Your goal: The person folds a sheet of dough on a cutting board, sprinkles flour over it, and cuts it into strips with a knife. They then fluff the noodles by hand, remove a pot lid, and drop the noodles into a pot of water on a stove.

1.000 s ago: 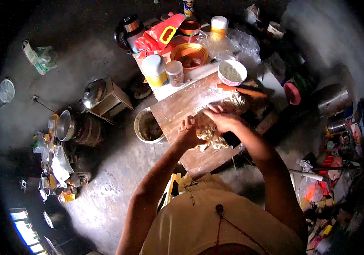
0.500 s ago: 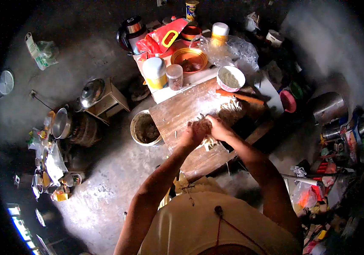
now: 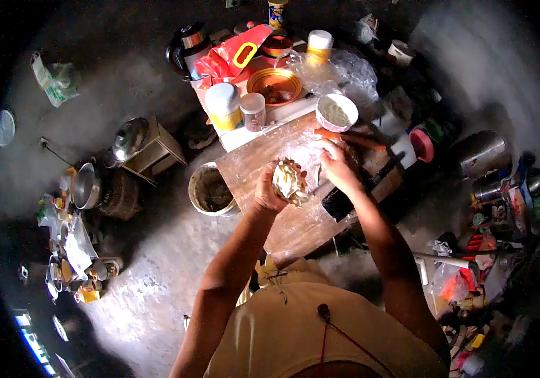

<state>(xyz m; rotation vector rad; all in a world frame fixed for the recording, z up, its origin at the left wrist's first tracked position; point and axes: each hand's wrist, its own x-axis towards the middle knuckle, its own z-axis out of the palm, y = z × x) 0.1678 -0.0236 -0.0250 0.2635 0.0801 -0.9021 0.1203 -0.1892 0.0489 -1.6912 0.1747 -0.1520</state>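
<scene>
In my left hand [image 3: 268,189] is a loose bundle of pale, floury noodle strips [image 3: 290,181], held above the wooden board [image 3: 251,160]. The fingers curl around its left side. My right hand [image 3: 336,165] is over the floured right part of the board, apart from the bundle, with its fingers stretched toward the left and nothing visible in them. Beside my right wrist lies a dark, broad-bladed cleaver [image 3: 338,204]. Past the right hand rests an orange-brown rolling pin [image 3: 364,141].
A white bowl [image 3: 337,113] stands at the board's far edge. Behind are a white-lidded jar [image 3: 223,107], a clear tub [image 3: 253,112], an orange bowl [image 3: 274,86] and a red bag [image 3: 232,53]. A bucket [image 3: 212,189] sits left of the board.
My hands have parted. The left has moved slightly left, holding the noodle bundle now in plain view; the right has moved right and farther away. The noodle pile near the rolling pin no longer shows.
</scene>
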